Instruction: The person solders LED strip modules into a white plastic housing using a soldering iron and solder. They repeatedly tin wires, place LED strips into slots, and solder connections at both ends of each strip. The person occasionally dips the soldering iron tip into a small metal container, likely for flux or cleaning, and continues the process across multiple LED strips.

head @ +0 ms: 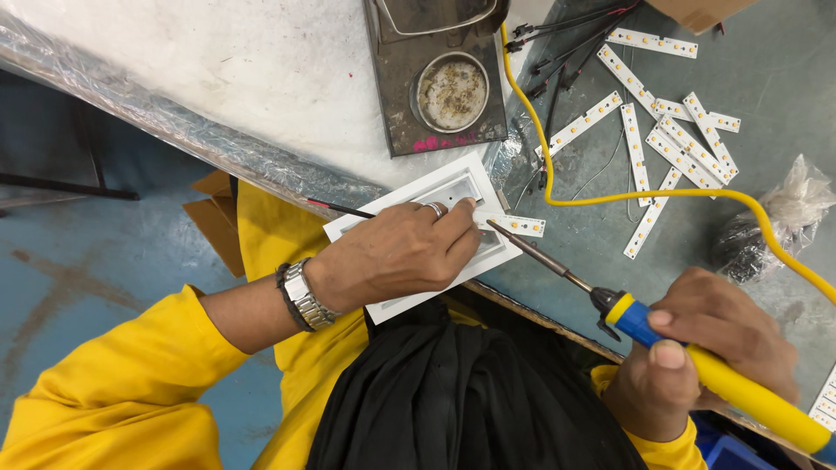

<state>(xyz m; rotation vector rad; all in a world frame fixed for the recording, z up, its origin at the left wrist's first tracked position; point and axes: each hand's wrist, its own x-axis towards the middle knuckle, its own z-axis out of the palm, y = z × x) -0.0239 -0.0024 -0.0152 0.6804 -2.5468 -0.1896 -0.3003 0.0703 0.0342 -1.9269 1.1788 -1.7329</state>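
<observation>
Black cloth (470, 400) fills the lap at the bottom of the view, between two yellow sleeves (122, 392). From the left sleeve, the forearm reaches up and to the right, a metal wristwatch (306, 296) on the wrist, and the left hand (396, 252) lies palm-down over a white rectangular frame (418, 244) that rests tilted on the table's edge. Its fingers are curled, a ring on one, and thumb and forefinger pinch the near end of a short white LED strip (519, 225) lying at the frame's right corner. The right hand (705, 348) is closed in a fist-like grip around the yellow and blue handle of a soldering iron (610, 300), thumb pressed along the top; the iron's thin shaft slants up and to the left, its tip just touching the strip beside the left fingertips. A yellow cable (610, 198) loops across the grey table (784, 78), past loose LED strips (670, 139) and a dirty metal iron stand (440, 78).
</observation>
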